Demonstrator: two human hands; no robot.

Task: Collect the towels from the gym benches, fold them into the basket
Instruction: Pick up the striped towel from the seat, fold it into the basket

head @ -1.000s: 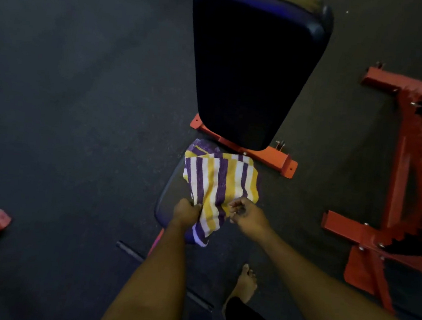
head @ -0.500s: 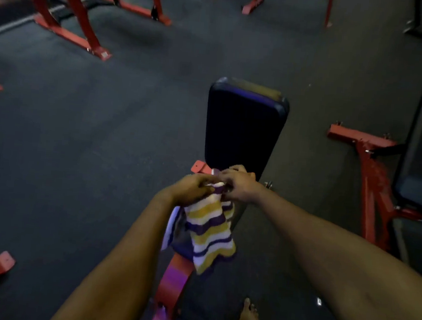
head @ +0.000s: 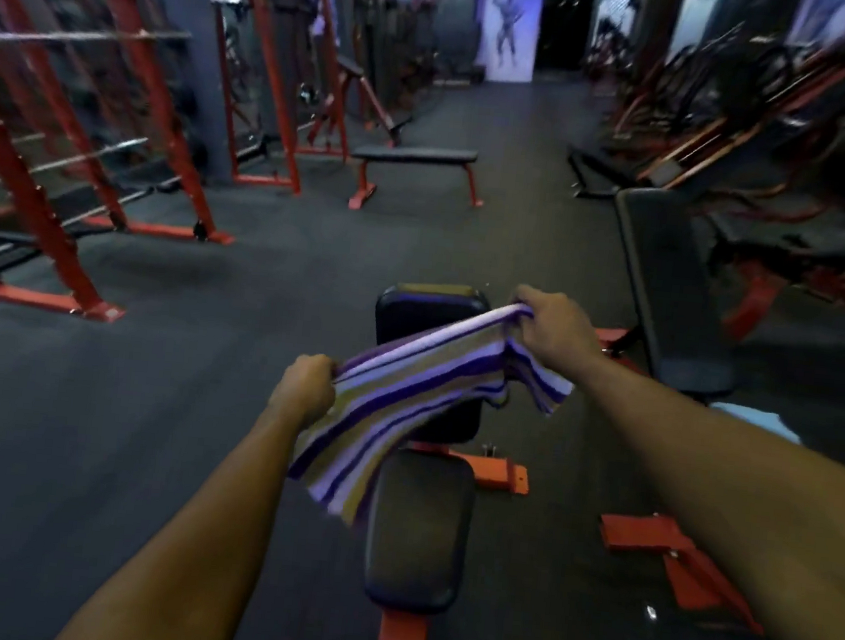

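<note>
Fingers (head: 327,368) curled tight on the top edge of the soft purple, white and yellow striped cloth towel (head: 401,410), left hand (head: 303,385) low, right hand (head: 556,327) higher. Stretched wide in the air above the black padded desk (head: 417,536), maybe for a fold; too blurry to be sure.

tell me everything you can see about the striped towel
The striped towel looks like soft cloth with purple, white and olive-yellow bands. It is held in the air, stretched between two hands: the left hand grips one end, the right hand the other, higher. Its lower edge hangs loose over the black padded bench.
</note>
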